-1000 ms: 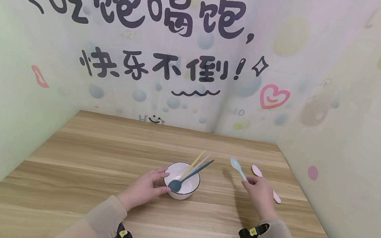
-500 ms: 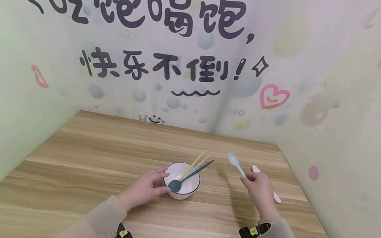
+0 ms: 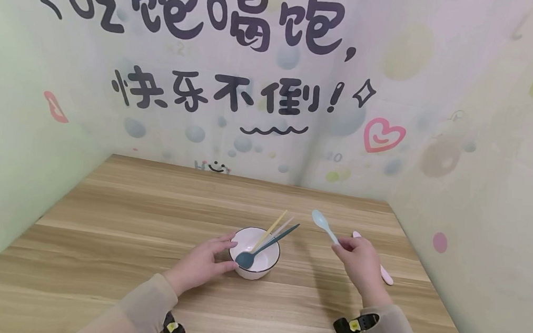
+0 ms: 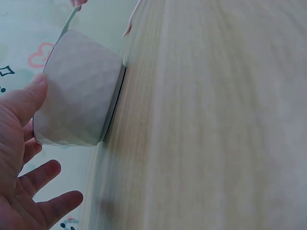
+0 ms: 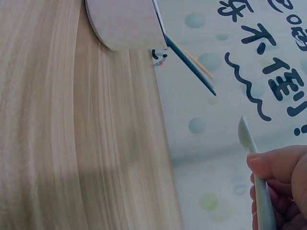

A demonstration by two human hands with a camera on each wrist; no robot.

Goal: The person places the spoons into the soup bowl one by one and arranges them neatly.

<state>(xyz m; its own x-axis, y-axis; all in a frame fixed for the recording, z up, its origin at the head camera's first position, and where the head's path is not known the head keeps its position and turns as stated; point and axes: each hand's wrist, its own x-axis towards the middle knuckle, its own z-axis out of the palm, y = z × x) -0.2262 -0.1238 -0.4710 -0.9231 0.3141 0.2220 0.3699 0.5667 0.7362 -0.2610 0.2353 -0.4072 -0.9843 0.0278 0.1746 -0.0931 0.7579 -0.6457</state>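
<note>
In the head view, my left hand (image 3: 203, 264) holds the left side of a white dark-rimmed bowl (image 3: 251, 274), thumb and fingers spread around its wall. A dark teal spoon (image 3: 245, 260) lies across the bowl, its handle past the far right rim. Beside it lean a yellow handle (image 3: 273, 228) and a pale pink handle (image 3: 286, 224); their lower ends are partly hidden. My right hand (image 3: 360, 262) pinches a light blue spoon (image 3: 320, 220) by its handle, raised over the table to the right of the bowl, its scoop pointing far left.
A pink spoon (image 3: 386, 276) lies on the wooden table (image 3: 124, 212), partly hidden behind my right hand. Printed fabric walls (image 3: 267, 156) border the table at the back and both sides. Black wrist cameras are strapped on both wrists.
My right hand has moved a little left and away from me with the light blue spoon, toward the bowl. My left hand and the bowl have stayed in place.
</note>
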